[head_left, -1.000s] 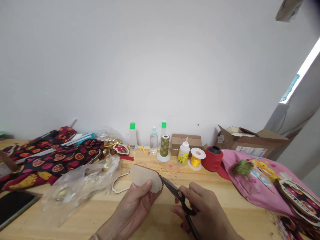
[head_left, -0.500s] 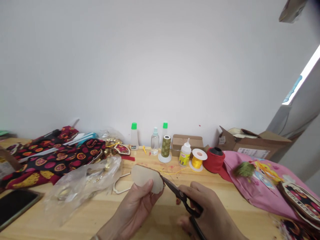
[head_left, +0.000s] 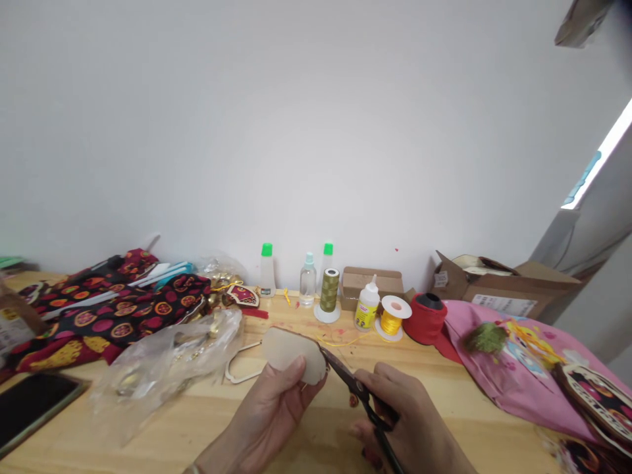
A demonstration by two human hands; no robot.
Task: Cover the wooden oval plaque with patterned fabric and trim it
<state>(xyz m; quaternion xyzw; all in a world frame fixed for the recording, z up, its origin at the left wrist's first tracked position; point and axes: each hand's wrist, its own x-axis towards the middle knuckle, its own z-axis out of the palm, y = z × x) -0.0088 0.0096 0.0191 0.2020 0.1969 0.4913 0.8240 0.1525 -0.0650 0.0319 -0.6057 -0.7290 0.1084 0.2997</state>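
My left hand (head_left: 279, 411) pinches a flat, pale grey rounded piece (head_left: 291, 354) with a dark edge, its thumb pressed on the near face. Dark scissors (head_left: 356, 388) sit in my right hand (head_left: 407, 411), fingers through the handles. Their tips reach the right-hand edge of the grey piece; whether the blades touch it or sit just beside it I cannot tell. Behind my left hand lies a pale curved frame (head_left: 241, 372) on the wooden table (head_left: 187, 431). A small patterned scrap (head_left: 353, 399) lies under the scissors.
At left are a phone (head_left: 37, 408), a clear plastic bag (head_left: 162, 365) and dark patterned fabric (head_left: 148, 313). Along the wall stand a green thread spool (head_left: 329, 293), a glue bottle (head_left: 367, 306), yellow thread (head_left: 392, 322) and red thread (head_left: 424, 319). A pink bag (head_left: 498, 375) lies right.
The view has shifted slightly. Both hands keep nearly the same pose, with the scissors still at the grey piece's edge; the handles look slightly closer together.
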